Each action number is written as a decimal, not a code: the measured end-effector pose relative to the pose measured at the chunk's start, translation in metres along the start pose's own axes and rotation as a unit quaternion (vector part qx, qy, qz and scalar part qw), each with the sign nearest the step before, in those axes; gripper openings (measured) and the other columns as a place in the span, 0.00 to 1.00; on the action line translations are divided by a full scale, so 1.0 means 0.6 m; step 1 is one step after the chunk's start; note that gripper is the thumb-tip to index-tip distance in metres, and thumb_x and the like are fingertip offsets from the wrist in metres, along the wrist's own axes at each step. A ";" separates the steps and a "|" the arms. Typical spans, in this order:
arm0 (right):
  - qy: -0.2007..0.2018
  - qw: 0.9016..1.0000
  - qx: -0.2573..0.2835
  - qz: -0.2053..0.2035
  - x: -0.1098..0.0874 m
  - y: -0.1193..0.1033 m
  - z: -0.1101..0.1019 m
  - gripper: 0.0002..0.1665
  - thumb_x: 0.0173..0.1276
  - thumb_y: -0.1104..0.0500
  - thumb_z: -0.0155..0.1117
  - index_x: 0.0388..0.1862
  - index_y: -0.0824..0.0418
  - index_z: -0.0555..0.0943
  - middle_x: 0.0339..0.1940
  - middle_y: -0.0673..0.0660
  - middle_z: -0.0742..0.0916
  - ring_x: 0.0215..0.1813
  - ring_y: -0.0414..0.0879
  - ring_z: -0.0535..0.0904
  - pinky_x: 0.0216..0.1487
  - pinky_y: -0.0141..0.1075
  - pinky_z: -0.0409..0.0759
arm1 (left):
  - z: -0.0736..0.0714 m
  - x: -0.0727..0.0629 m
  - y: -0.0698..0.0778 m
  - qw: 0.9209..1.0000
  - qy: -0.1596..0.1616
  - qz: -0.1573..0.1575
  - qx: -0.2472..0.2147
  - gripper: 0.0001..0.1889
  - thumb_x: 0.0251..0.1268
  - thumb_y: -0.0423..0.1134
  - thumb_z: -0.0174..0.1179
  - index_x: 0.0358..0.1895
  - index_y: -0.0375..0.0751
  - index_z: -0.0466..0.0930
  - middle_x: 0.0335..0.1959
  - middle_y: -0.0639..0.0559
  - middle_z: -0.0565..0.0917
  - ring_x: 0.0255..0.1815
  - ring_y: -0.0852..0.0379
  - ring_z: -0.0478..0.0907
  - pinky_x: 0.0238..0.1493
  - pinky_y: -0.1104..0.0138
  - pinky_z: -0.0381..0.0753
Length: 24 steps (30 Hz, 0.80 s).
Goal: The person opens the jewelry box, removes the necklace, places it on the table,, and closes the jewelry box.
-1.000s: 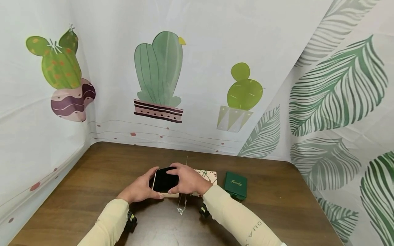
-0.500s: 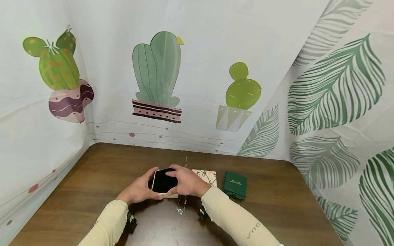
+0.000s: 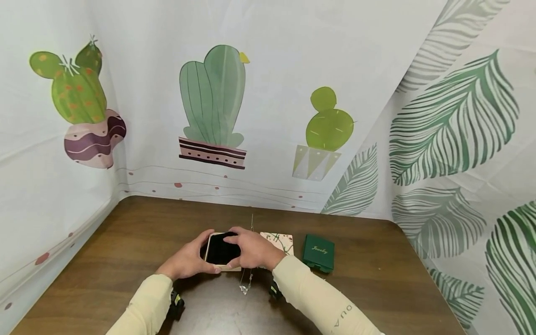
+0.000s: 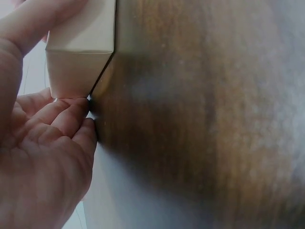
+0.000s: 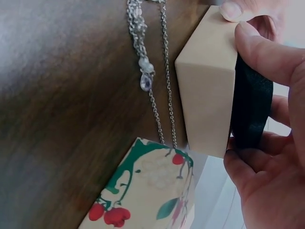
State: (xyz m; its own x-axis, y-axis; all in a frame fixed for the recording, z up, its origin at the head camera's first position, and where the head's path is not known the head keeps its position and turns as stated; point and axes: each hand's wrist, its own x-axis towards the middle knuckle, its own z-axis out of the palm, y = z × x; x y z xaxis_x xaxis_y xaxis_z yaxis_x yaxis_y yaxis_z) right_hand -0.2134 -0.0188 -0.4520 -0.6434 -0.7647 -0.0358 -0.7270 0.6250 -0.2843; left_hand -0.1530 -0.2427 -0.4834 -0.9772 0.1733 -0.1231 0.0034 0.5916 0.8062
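Observation:
A small cream cardboard box with a black velvety pad sits on the wooden table. My left hand grips its left side, thumb at the near wall and fingers at the far one; in the left wrist view the box's end shows between them. With my right hand I hold the pad between thumb and fingers. Seen from the right wrist, the pad stands up out of the box at this end. Silver necklaces with a clear teardrop stone lie right beside the box.
A cream lid printed with red berries and green leaves lies right of the box, partly behind my right hand. Farther right is a dark green case lettered "Jewelry". Cactus-patterned cloth hangs behind the table.

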 end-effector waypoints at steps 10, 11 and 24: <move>-0.027 0.999 0.028 0.005 0.001 0.009 -0.008 0.48 0.61 0.37 0.78 0.77 0.49 0.74 0.83 0.56 0.69 0.80 0.52 0.70 0.74 0.42 0.75 | -0.004 0.000 0.005 1.000 -0.005 0.012 0.000 0.60 0.45 0.45 0.84 0.81 0.39 0.55 0.71 0.39 0.76 0.49 0.53 0.81 0.50 0.60 0.80; -0.029 0.999 0.035 0.004 0.001 0.010 -0.008 0.48 0.62 0.37 0.77 0.77 0.49 0.73 0.84 0.57 0.68 0.81 0.52 0.69 0.75 0.43 0.74 | -0.004 -0.001 0.005 1.000 -0.005 0.011 0.002 0.61 0.45 0.45 0.84 0.81 0.38 0.54 0.71 0.38 0.76 0.50 0.53 0.80 0.51 0.60 0.80; -0.034 0.996 0.082 0.010 -0.014 0.018 -0.013 0.35 0.78 0.43 0.62 0.79 0.52 0.71 0.85 0.50 0.65 0.85 0.50 0.61 0.80 0.47 0.67 | -0.001 -0.003 0.004 1.000 0.004 0.008 0.019 0.62 0.44 0.47 0.84 0.82 0.36 0.54 0.70 0.39 0.77 0.50 0.55 0.79 0.58 0.57 0.77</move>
State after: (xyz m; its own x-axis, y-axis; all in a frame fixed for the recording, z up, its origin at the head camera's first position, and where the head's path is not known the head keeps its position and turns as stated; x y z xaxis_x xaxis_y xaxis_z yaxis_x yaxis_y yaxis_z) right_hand -0.2178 -0.0045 -0.4472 -0.6351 -0.7650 -0.1069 -0.6621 0.6104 -0.4348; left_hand -0.1516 -0.2422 -0.4806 -0.9784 0.1774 -0.1062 0.0270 0.6187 0.7851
